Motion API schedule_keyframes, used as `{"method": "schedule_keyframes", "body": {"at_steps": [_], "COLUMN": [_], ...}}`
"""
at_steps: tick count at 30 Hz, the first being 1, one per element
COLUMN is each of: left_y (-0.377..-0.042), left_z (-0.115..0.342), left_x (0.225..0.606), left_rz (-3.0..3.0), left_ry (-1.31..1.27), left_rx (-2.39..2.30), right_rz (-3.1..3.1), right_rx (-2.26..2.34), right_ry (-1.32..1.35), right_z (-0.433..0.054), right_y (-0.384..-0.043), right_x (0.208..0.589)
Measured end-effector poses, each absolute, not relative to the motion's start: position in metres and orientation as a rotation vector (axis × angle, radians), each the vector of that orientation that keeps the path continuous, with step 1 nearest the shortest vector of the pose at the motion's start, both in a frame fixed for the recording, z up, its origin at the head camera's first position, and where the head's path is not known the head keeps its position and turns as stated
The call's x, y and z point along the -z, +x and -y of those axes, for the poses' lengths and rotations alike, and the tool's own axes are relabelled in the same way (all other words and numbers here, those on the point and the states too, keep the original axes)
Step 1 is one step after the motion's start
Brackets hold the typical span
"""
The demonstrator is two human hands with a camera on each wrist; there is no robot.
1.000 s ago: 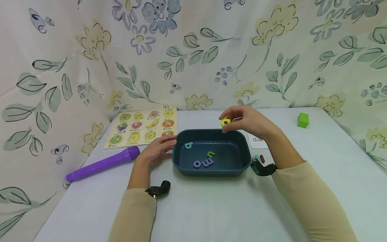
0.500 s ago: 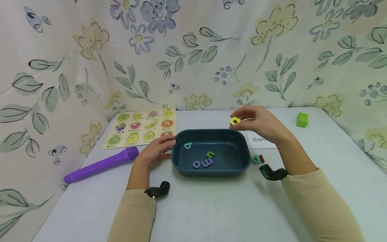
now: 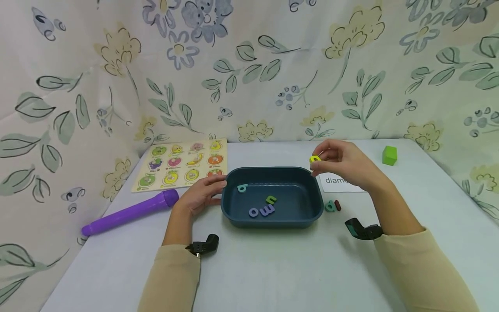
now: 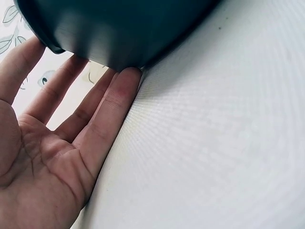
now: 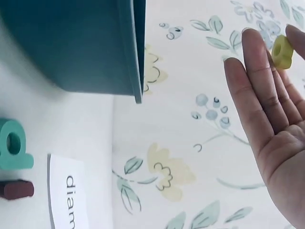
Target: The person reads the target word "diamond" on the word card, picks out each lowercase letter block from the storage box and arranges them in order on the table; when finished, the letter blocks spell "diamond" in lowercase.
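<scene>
My right hand (image 3: 347,164) pinches a yellow letter piece (image 3: 314,159) with a round hole between thumb and fingertips. It is above the right back corner of a dark teal tray (image 3: 273,223); the letter (image 5: 282,51) shows clearly in the right wrist view. My left hand (image 3: 202,193) touches the tray's left side, its fingers (image 4: 112,112) extended against the outer wall. Inside the tray lie a teal letter (image 3: 242,188), a green n (image 3: 271,199), a purple o (image 3: 254,212) and a purple m (image 3: 267,210).
Right of the tray are a teal letter (image 3: 329,206), a dark red bar-shaped piece (image 3: 337,205) and a white card (image 3: 343,185) reading "diam", partly hidden. A green block (image 3: 389,155) sits back right. Left are a purple microphone-shaped stick (image 3: 132,212) and a fruit picture board (image 3: 183,162).
My right hand has moved rightward with the yellow letter, from over the tray's back rim to its right corner, uncovering the teal and red pieces. My left hand stays put.
</scene>
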State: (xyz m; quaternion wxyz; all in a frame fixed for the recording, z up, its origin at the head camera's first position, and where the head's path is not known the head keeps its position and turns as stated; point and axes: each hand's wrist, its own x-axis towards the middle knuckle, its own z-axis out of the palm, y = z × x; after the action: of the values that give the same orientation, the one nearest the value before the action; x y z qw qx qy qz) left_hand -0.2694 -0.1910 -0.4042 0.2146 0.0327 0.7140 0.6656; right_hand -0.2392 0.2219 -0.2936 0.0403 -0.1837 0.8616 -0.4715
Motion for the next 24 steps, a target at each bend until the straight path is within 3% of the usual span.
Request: {"method": "schedule_keyframes", "body": {"at_steps": [24], "left_y": [-0.270], "left_z": [0.191], "left_x": [0.405], "left_rz": [-1.991], "left_ry": [0.100], "left_rx": [-1.836], "right_rz": [-2.969], "right_rx": [1.223], "right_ry": [-0.431], "right_z": [-0.274], "right_y": [-0.228], "right_x": [0.325]}}
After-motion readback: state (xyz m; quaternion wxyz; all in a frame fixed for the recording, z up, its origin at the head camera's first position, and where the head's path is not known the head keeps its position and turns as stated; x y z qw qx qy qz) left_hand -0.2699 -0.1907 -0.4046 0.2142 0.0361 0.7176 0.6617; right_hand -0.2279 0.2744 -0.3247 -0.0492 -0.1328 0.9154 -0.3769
